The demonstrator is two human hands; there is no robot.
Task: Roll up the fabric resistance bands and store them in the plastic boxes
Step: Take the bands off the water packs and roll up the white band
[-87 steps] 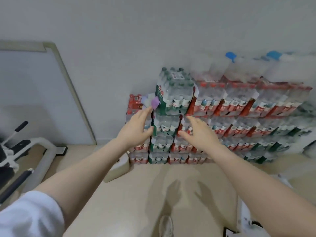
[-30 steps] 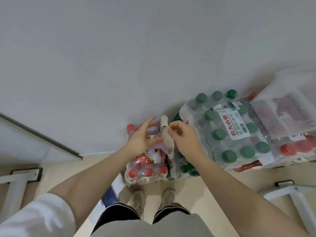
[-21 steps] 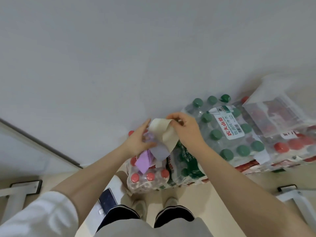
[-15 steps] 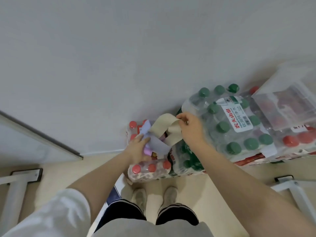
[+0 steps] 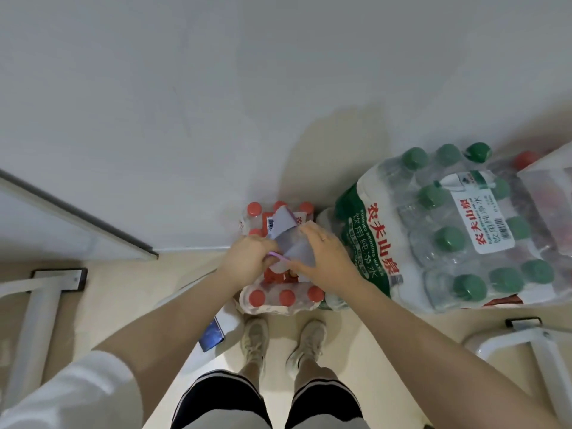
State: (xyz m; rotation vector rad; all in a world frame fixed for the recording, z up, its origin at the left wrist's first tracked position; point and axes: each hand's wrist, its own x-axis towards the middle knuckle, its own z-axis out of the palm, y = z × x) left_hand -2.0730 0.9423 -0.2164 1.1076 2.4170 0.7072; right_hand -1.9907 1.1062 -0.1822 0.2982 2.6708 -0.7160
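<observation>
Both hands meet over a low pack of red-capped bottles (image 5: 278,297) that stands on the floor (image 5: 123,305) against the wall (image 5: 216,88). The left hand (image 5: 244,263) has its fingers curled around the left side of a grey-lilac band (image 5: 295,247), and a pink-purple band (image 5: 278,256) shows as a thin edge poking out just under those fingers. The right hand (image 5: 328,261) lies on the right side of the grey-lilac band with its fingers bent over the far edge and its thumb along the near edge, gripping the fabric; a ring sits on one finger. One loose end of the grey-lilac band sticks up and away toward the wall, over the far row of red caps.

Just right of the hands is a taller pack of green-capped bottles (image 5: 448,236) in clear wrap with a white label. Farther right, at the picture's edge, is a clear plastic box (image 5: 548,193); what it holds is too blurred to tell.

Near the person's shoes (image 5: 281,342), a phone (image 5: 212,334) lies to the left on the floor. White metal frame legs (image 5: 40,305) stand at far left and at near right. A framed board (image 5: 77,218) leans on the wall at left.
</observation>
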